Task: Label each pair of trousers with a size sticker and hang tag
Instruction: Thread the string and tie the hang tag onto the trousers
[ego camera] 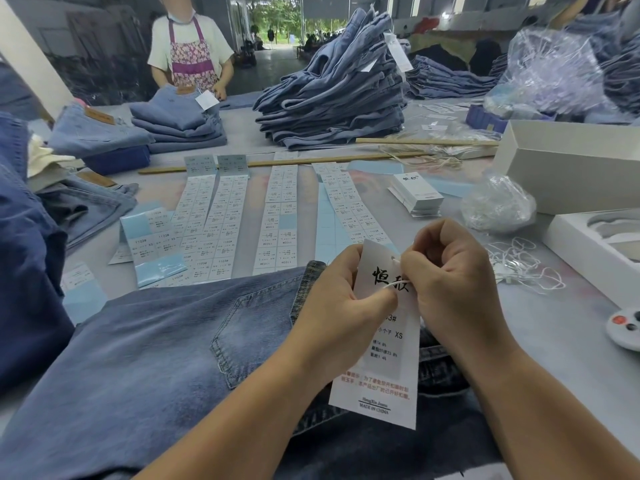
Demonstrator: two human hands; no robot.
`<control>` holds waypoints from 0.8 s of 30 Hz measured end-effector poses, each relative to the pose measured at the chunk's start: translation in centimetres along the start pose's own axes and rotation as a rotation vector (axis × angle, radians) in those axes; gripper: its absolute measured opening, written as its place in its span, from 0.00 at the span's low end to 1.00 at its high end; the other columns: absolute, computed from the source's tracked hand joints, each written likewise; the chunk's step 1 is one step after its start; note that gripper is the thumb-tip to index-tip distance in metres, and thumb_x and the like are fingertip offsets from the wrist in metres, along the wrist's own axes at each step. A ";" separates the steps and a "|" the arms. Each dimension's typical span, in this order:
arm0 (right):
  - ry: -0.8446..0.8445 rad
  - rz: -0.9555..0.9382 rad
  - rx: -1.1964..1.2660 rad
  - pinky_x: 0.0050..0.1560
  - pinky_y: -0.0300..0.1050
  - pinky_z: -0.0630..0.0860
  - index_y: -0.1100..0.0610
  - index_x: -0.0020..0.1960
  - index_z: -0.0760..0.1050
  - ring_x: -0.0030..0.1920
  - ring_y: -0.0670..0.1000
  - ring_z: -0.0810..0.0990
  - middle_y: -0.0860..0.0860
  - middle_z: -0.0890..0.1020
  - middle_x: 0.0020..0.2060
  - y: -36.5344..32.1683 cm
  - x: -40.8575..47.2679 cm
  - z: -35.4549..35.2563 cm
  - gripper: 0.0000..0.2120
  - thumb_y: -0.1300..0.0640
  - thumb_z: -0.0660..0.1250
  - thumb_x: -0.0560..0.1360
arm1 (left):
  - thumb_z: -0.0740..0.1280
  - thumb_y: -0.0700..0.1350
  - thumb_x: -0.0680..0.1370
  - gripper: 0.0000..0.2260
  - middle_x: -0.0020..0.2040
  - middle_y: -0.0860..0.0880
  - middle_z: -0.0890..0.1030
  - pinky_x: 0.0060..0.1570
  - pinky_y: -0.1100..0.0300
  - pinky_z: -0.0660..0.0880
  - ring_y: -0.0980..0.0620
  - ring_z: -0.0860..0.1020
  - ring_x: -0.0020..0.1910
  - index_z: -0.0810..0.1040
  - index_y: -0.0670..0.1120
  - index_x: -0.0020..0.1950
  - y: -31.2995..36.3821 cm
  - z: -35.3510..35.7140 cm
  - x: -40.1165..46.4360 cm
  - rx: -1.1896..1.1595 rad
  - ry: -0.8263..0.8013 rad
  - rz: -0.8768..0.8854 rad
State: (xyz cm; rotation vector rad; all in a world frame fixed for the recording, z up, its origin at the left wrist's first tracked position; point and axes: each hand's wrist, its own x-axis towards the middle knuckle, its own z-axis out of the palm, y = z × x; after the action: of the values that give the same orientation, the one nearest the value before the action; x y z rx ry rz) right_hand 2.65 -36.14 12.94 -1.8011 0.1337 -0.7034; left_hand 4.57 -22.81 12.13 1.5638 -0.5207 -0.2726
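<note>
The hang tag point(379, 344) stands upright, long axis vertical, above the trousers point(166, 344) – left hand point(332, 303) pinches its left edge, right hand point(450, 271) pinches the white string point(398, 285) at its hole – waistband just behind, nearer the left hand

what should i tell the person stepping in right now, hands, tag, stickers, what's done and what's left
Left hand: holds the white hang tag by its left edge, pinching the string.
Right hand: pinches the white string at the tag's hole.
The tag is above the jeans lying flat in front, back pocket up.
Done: a size sticker marked XS is on the tag; the string is at the hole.
Left: whether the string is fixed to the jeans cannot be seen, so check and finish it.
Supplies: sticker sheets ahead, spare tags and loose strings to the right.
</note>
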 end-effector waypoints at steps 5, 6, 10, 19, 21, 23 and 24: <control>0.006 0.001 0.010 0.27 0.37 0.71 0.56 0.38 0.72 0.30 0.47 0.72 0.48 0.73 0.29 0.2 0.1 -0.1 0.07 0.66 0.66 0.70 | 0.65 0.43 0.72 0.11 0.45 0.45 0.84 0.40 0.48 0.82 0.44 0.84 0.43 0.77 0.55 0.52 0.1 0.1 0.0 0.004 -0.007 0.014; 0.007 0.007 0.011 0.27 0.37 0.71 0.56 0.39 0.72 0.30 0.47 0.72 0.47 0.73 0.29 0.3 0.1 -0.1 0.08 0.67 0.66 0.71 | 0.65 0.43 0.72 0.12 0.45 0.45 0.84 0.41 0.47 0.82 0.44 0.84 0.43 0.77 0.56 0.52 0.1 0.1 0.0 0.006 -0.011 0.018; 0.004 0.017 0.019 0.27 0.39 0.74 0.54 0.39 0.73 0.32 0.50 0.75 0.47 0.74 0.30 0.3 0.2 -0.1 0.08 0.67 0.67 0.71 | 0.65 0.43 0.72 0.13 0.46 0.45 0.84 0.43 0.45 0.82 0.43 0.84 0.44 0.77 0.55 0.55 0.1 0.0 0.1 -0.004 -0.036 0.030; -0.027 0.031 0.050 0.32 0.38 0.72 0.53 0.43 0.75 0.31 0.45 0.74 0.49 0.77 0.31 0.1 0.4 -0.4 0.06 0.59 0.72 0.74 | 0.55 0.46 0.71 0.20 0.42 0.40 0.78 0.38 0.53 0.68 0.45 0.74 0.39 0.76 0.42 0.59 0.3 -1.0 1.4 -0.434 -0.176 -0.144; -0.027 0.025 0.060 0.32 0.38 0.73 0.54 0.43 0.76 0.31 0.45 0.75 0.53 0.79 0.32 -0.1 0.4 -0.3 0.06 0.57 0.73 0.74 | 0.55 0.40 0.77 0.15 0.37 0.45 0.79 0.33 0.57 0.67 0.50 0.75 0.34 0.77 0.43 0.57 0.3 -1.2 1.5 -0.381 -0.143 -0.154; -0.052 0.031 0.054 0.34 0.40 0.76 0.54 0.44 0.77 0.32 0.49 0.78 0.55 0.81 0.34 -0.4 0.4 -0.4 0.05 0.55 0.72 0.73 | 0.60 0.36 0.80 0.09 0.35 0.47 0.80 0.30 0.61 0.68 0.52 0.75 0.32 0.78 0.44 0.55 0.4 -1.1 2.0 -0.286 -0.098 -0.152; -0.071 0.040 0.054 0.35 0.41 0.78 0.54 0.44 0.77 0.33 0.51 0.79 0.55 0.82 0.35 -0.5 0.4 -0.5 0.05 0.55 0.72 0.74 | 0.63 0.37 0.80 0.07 0.34 0.48 0.80 0.29 0.62 0.68 0.53 0.76 0.32 0.78 0.44 0.54 0.5 -1.0 2.3 -0.238 -0.089 -0.144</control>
State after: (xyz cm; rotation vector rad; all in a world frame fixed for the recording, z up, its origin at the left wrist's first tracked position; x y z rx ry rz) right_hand 2.60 -36.59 13.67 -1.7642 0.1020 -0.6092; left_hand 6.89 -23.04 13.06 1.3630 -0.4280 -0.4983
